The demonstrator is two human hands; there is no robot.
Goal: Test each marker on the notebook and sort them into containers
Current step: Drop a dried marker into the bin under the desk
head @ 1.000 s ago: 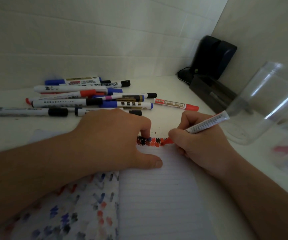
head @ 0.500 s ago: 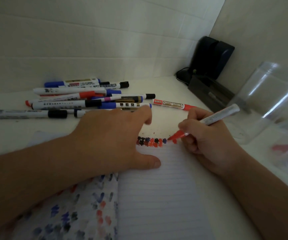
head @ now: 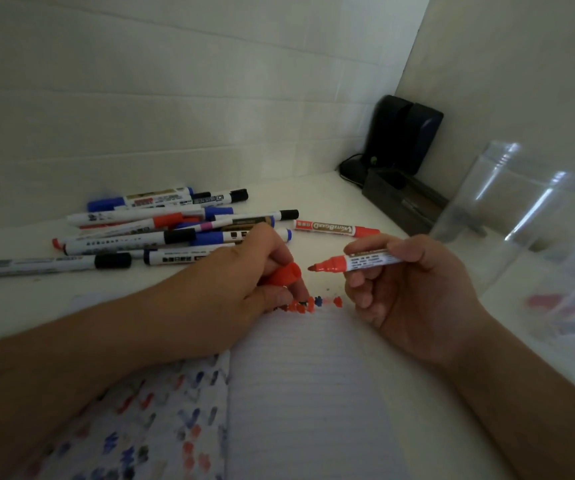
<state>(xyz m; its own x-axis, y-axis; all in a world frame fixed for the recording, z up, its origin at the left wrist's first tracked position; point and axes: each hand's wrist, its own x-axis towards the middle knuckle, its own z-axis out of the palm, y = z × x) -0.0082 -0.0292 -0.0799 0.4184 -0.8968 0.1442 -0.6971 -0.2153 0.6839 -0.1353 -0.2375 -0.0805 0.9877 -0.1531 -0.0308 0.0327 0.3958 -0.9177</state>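
An open lined notebook (head: pixel 306 393) lies in front of me, with a row of red, blue and black test marks (head: pixel 313 304) along its top edge. My right hand (head: pixel 414 299) holds an uncapped red marker (head: pixel 355 262) level above the page, tip pointing left. My left hand (head: pixel 230 289) pinches the red cap (head: pixel 284 274) just left of that tip, a small gap between them. A pile of several capped markers (head: pixel 161 230) lies on the table behind my left hand. One red marker (head: pixel 334 227) lies apart, to the right of the pile.
A clear plastic container (head: pixel 507 216) stands at the right, with a second clear one holding blurred markers (head: pixel 563 306) nearer the right edge. A black device and tray (head: pixel 400 174) fill the back corner. White walls close off the back and right.
My right hand lifted the red marker off the page and turned it level. My left hand left the notebook's top edge and now holds the red cap up near the tip.
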